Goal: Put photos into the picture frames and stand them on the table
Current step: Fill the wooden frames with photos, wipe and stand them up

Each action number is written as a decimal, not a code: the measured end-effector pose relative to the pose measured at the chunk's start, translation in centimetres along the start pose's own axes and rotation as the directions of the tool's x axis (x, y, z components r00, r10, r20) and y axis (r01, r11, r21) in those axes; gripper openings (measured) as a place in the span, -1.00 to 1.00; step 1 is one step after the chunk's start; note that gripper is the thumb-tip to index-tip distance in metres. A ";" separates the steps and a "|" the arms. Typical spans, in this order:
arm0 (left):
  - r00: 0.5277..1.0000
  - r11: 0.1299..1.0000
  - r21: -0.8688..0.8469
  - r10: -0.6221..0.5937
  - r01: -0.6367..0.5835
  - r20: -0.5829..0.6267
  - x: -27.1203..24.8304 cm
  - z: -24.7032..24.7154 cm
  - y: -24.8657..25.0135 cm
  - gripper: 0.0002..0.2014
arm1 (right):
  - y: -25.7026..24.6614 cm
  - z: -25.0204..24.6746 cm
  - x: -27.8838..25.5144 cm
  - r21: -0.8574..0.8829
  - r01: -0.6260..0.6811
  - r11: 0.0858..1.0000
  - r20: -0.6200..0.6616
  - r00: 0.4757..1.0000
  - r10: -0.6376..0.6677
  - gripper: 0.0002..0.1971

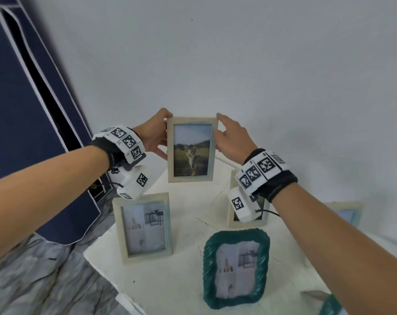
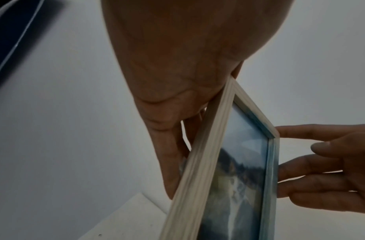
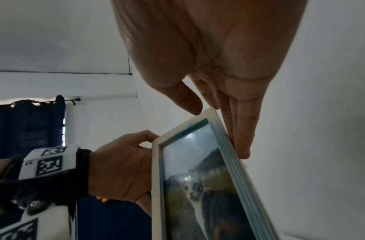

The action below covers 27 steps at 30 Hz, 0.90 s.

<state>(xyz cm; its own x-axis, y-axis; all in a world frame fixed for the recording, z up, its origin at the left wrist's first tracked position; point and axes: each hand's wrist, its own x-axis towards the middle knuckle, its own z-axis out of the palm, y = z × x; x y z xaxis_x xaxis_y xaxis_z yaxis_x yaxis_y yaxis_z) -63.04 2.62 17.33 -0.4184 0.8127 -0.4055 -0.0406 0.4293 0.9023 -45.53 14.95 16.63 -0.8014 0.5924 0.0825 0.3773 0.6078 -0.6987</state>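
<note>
**Cat-photo frame held up between 2 hands above the surface**

The cat-photo frame [image 1: 192, 149] is upright in the air, above the back of the white surface [image 1: 174, 278], facing the person. The left hand [image 1: 152, 135] grasps its left edge, thumb in front and fingers behind. The right hand [image 1: 232, 138] has its straight fingers against the right edge and its thumb near the top corner, steadying more than clenching.

It looks light and stiff, but the glazed front is likely fragile and smooth, so the wooden side rails are the safer grip.

The head view alone shows the 2 pale frames [image 1: 144, 226] and the green frame [image 1: 236, 267] already standing below. The left wrist view shows fingers behind the frame; the right wrist view shows the right fingertips [image 3: 242, 146] along the rail.
</note>
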 end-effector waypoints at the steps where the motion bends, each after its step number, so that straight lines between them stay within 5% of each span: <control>1: 1.000 1.000 0.003 -0.015 0.015 0.013 0.7 -0.4 -0.3 -0.37 | 0.2 0.6 0.5 -0.009 -0.023 1.000 0.015 1.000 0.023 -0.42; 7: 0.992 0.994 -0.040 -0.099 0.102 0.076 4.7 -2.5 -1.8 -0.55 | 1.0 2.6 2.9 -0.076 -0.092 0.993 0.087 0.991 0.098 -0.40; 17: 0.968 0.974 -0.092 -0.188 0.206 0.166 9.8 -3.6 -6.7 -0.54 | 2.4 5.6 3.9 -0.057 -0.222 0.973 0.220 0.948 0.229 -0.37; 23: 0.955 0.964 -0.101 -0.223 0.246 0.195 10.3 -3.7 -8.6 -0.38 | 3.3 7.2 4.2 -0.042 -0.246 0.968 0.242 0.938 0.249 -0.34; 27: 0.961 0.965 -0.109 -0.219 0.239 0.171 10.6 -3.9 -9.1 -0.46 | 3.7 7.8 4.5 -0.029 -0.246 0.969 0.234 0.941 0.246 -0.32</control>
<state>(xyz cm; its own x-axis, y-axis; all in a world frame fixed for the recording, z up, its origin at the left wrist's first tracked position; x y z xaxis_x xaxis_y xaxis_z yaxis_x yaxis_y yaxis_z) -70.71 5.83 5.42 -0.2381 0.7543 -0.6118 -0.2384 0.5653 0.7897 -51.32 15.77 8.87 -0.7695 0.5831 -0.2606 0.5765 0.4584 -0.6764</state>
